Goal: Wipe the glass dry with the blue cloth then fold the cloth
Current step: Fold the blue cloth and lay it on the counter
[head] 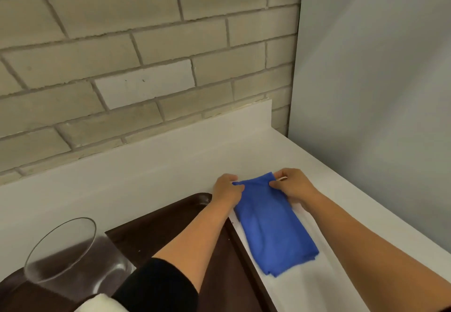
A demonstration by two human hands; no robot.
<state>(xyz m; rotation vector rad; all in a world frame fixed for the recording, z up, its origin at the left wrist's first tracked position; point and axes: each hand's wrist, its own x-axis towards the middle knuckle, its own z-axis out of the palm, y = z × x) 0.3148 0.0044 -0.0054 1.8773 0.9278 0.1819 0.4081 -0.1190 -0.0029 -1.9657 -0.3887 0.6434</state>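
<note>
The blue cloth (272, 223) lies folded into a long strip on the white counter, just right of the tray. My left hand (227, 189) pinches its far left corner and my right hand (292, 184) pinches its far right corner, both at the cloth's far end. The clear glass (66, 250) stands upright on the dark brown tray (219, 263) at the lower left, apart from both hands.
The white counter (146, 177) runs along a brick wall behind and meets a grey wall panel (378, 91) on the right. A white object (102, 303) shows at the bottom edge on the tray.
</note>
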